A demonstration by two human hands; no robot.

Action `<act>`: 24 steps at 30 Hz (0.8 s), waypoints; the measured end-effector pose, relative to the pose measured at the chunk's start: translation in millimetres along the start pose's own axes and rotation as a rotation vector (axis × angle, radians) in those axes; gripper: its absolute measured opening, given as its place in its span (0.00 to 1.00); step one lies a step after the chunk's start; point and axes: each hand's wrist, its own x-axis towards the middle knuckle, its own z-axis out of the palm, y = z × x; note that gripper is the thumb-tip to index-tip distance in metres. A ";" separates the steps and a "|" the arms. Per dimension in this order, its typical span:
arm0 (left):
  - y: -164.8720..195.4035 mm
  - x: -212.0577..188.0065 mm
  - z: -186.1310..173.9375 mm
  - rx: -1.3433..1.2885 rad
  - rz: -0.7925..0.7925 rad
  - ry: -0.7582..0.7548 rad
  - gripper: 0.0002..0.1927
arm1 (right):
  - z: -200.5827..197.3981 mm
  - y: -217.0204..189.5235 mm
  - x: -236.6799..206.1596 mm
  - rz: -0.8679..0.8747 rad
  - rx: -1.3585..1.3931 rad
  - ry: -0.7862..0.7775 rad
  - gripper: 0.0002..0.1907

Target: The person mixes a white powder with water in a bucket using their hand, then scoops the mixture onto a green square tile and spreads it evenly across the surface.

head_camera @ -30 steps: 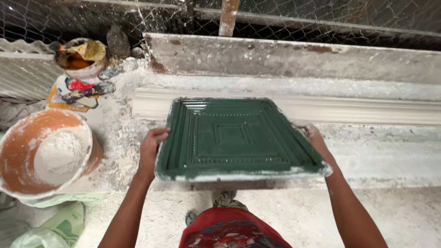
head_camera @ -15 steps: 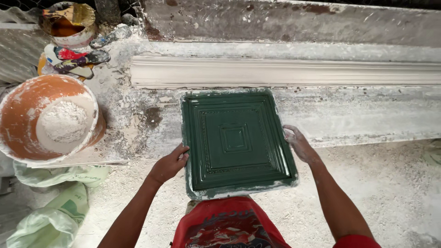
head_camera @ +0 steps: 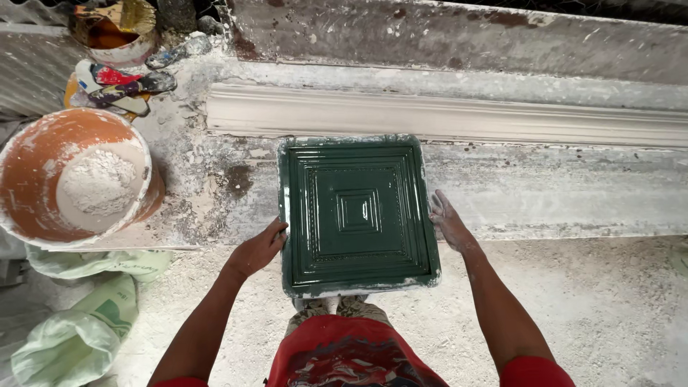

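Head view, looking straight down. Nearest the camera, the person's red printed shirt [head_camera: 351, 358] fills the lower middle of the frame, with both bare forearms reaching forward from it. Between them a square dark green mould [head_camera: 357, 213], glossy and embossed with concentric square steps, is held level. Its near half projects over the pale gritty floor [head_camera: 609, 308]; its far half lies over the plaster-spattered workbench [head_camera: 545, 193]. Whether it rests on the bench cannot be told. The left hand [head_camera: 259, 247] clasps the mould's left edge, fingers curled onto the rim. The right hand [head_camera: 448, 222], dusted white, lies flat against the right edge with the fingers extended along it; how far they wrap beneath is hidden. White residue marks the mould's near rim.

At the lower left, crumpled pale green sacks [head_camera: 79, 322] lie on the floor. Above them, well apart from the left hand, an orange bucket [head_camera: 29, 165] holds a heap of white powder [head_camera: 97, 188]. Just beyond the mould, a long white moulded cornice strip [head_camera: 459, 118] runs across the bench. Farther left lie paint-smeared sandals [head_camera: 118, 84] and a stained tub [head_camera: 115, 32]. A rough stained concrete wall [head_camera: 459, 36] closes the far side.
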 end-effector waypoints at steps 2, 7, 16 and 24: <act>1.5 -0.3 -2.2 0.030 -0.061 -0.014 0.30 | -0.7 0.0 3.4 0.025 -0.056 -0.007 0.45; 2.7 1.8 -12.1 -0.062 0.084 0.163 0.28 | 6.6 -2.8 8.3 0.076 -0.015 -0.029 0.39; 0.4 -11.4 0.5 0.038 0.248 0.302 0.25 | 13.0 -2.0 7.7 0.058 -0.042 0.042 0.34; -16.0 -16.5 -4.5 0.559 0.577 0.533 0.18 | 27.7 -13.9 2.6 0.140 -0.013 0.066 0.35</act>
